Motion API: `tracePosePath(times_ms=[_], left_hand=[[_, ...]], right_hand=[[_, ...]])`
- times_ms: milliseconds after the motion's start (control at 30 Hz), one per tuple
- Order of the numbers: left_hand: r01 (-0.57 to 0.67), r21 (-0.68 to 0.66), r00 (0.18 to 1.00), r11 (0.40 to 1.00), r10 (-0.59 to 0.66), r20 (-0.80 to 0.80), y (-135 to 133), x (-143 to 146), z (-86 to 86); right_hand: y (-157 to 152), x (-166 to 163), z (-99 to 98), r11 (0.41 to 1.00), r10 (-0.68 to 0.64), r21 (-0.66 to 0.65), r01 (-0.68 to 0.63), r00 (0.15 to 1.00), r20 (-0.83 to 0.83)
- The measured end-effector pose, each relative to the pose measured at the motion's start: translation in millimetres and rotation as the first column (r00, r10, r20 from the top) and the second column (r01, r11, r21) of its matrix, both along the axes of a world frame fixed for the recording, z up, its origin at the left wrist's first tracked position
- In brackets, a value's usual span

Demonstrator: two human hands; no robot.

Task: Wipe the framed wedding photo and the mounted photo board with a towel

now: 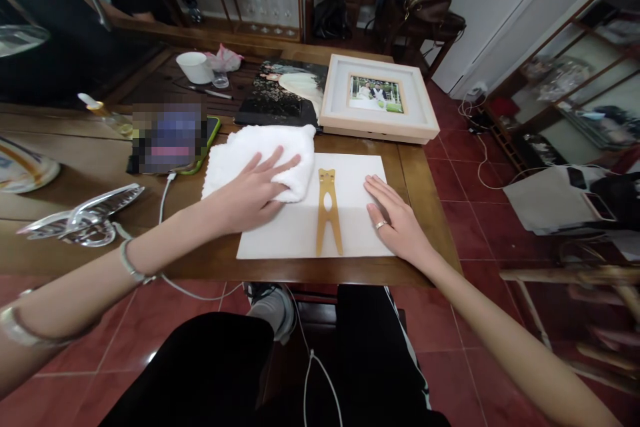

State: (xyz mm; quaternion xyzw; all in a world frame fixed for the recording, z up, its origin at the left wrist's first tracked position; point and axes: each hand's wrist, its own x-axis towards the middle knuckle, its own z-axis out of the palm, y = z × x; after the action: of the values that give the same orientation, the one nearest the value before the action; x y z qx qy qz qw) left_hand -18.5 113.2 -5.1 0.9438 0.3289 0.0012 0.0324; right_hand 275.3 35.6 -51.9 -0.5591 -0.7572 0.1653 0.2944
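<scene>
My left hand [257,190] lies with fingers spread on a folded white towel [295,140], which overlaps the left part of a white sheet [280,237]. At the sheet's right edge, my right hand [395,217] rests flat, wearing a ring and holding nothing. Between the two hands, a tan two-legged piece shaped like a clothes peg, with an animal-like head [327,178], lies on the sheet. Its legs point toward me, and a white oval shows in its middle. Neither hand touches it.
Behind the towel lie a framed photo [415,113] and a dark picture album [255,107]. A phone [213,130] with a white cable, a dropper bottle [113,121], a white cup [195,67] and a shiny silver ornament [90,217] occupy the left side. The wooden table's edge [320,271] runs before my knees.
</scene>
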Motion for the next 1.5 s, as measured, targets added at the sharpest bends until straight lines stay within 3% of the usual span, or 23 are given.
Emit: tracePosePath(times_ms=[167,267,367,467,567,667,767,867,1000,1100,1200,1300,1500], left_hand=[[0.026,-0.016,0.994,1.0,-0.028,-0.108,-67,-2,3.5],[0.036,-0.015,0.996,0.999,-0.037,-0.077,-112,-5,-0.5],[0.099,-0.081,0.992,0.992,-0.104,-0.067,-131,-8,-2.3],[0.06,-0.083,0.991,0.995,-0.069,-0.113,-114,-7,1.1],[0.037,-0.077,0.989,0.996,-0.047,-0.141,-72,-1,5.5],[-0.006,-0.07,0.996,0.998,-0.001,-0.087,-26,8,4.6],[-0.051,-0.043,0.999,0.998,0.05,-0.022,2,16,-1.2],[-0.048,0.003,0.999,0.999,0.048,-0.007,-4,25,-4.4],[0.034,-0.018,0.999,0.999,-0.035,-0.038,-59,33,-2.1],[0.106,-0.03,0.994,0.994,-0.105,0.034,-105,33,-2.8],[0.146,-0.018,0.985,0.989,-0.143,0.096,-123,30,-4.9],[0.122,-0.026,0.991,0.992,-0.12,0.061,-103,28,-4.1],[-0.038,-0.015,0.999,0.999,0.038,-0.031,-8,33,-2.0]], right_hand=[[1,-1,0.0,1.0,-0.001,0.008,0.0,1.0,0.024],[0,-2,0.2,1.0,-0.004,0.004,0.004,1.0,0.031],[0,-2,0.2,1.0,-0.005,0.0,0.005,1.0,0.031],[1,-2,-0.3,1.0,-0.003,0.006,0.003,1.0,0.028],[1,-1,-0.6,1.0,0.0,0.012,0.0,1.0,0.029],[1,-1,-0.3,1.0,0.0,0.016,0.0,1.0,0.018],[0,-1,0.2,1.0,-0.004,0.017,0.003,1.0,0.013],[0,-1,0.3,1.0,-0.009,0.018,0.008,1.0,0.015],[0,-2,0.6,1.0,-0.006,0.017,0.006,0.999,0.034],[1,-2,1.4,1.0,-0.004,0.016,0.004,0.999,0.048],[1,-2,2.0,1.0,0.001,0.011,-0.001,0.999,0.053],[1,-2,1.9,1.0,-0.003,0.008,0.003,0.999,0.048],[1,-2,0.8,1.0,-0.006,0.012,0.006,1.0,0.016]])
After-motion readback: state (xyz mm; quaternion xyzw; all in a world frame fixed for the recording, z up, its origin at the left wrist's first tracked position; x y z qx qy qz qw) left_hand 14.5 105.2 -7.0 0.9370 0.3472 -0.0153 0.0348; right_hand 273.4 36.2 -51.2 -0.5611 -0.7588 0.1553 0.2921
